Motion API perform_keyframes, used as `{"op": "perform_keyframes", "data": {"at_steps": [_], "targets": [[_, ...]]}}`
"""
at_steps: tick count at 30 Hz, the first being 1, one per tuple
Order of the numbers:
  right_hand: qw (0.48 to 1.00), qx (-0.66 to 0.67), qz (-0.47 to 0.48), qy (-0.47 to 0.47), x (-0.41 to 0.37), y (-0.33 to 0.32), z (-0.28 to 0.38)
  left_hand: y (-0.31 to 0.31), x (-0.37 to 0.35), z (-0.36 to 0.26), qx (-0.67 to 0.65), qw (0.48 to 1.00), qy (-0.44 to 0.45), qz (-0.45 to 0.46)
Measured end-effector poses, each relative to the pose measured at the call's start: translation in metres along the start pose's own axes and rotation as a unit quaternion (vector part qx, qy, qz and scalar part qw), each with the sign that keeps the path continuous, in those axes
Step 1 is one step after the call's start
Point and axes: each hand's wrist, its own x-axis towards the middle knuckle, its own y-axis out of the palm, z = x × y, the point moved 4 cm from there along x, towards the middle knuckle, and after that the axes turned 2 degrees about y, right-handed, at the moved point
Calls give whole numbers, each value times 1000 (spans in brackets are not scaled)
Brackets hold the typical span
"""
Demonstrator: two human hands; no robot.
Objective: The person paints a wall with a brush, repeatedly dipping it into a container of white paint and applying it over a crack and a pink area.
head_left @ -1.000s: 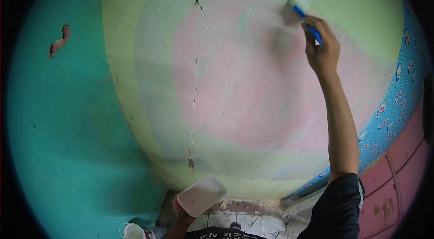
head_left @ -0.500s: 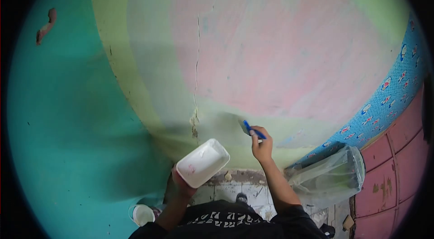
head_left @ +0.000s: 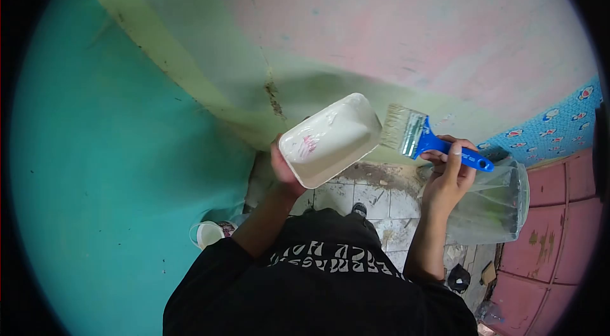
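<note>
My left hand grips the left end of a white rectangular tub, tilted so its inside faces me. White paint coats the tub's inside, with a small pink smear near the left end. In my right hand is a flat paintbrush with a blue handle and a metal ferrule. Its pale bristles point left, right beside the tub's right rim. Behind both stands the wall, patchy pink and pale green, with a crack and a broken spot above the tub.
A teal wall is on the left, with a white bucket at its foot. To the right stand a plastic-covered container, blue patterned wall covering and pink panels. Dirty white tiles cover the floor.
The paintbrush has come away from the wall, back to the tub's right side, and now lies sideways in my right hand. The view has tipped downward, and the tub sits higher in it.
</note>
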Motion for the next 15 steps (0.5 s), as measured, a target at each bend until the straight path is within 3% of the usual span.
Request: {"op": "perform_keyframes", "data": {"at_steps": [3, 6, 9, 11, 13, 15], "targets": [[999, -29, 34, -4, 4, -8, 3, 2, 15, 36, 53, 998, 15, 8], [996, -63, 64, 9, 11, -15, 7, 3, 24, 69, -1, 1000, -18, -7], [994, -70, 81, 30, 30, -35, 3, 5, 33, 104, 79, 990, -19, -113], [992, -87, 91, 32, 39, -48, 0, 11, 39, 126, -58, 997, -47, 5], [993, -81, 78, 30, 47, -59, 2, 17, 45, 146, -29, 998, -56, -1], [994, -69, 79, 27, 55, -72, 1, 18, 48, 167, 100, 990, -48, -91]]}}
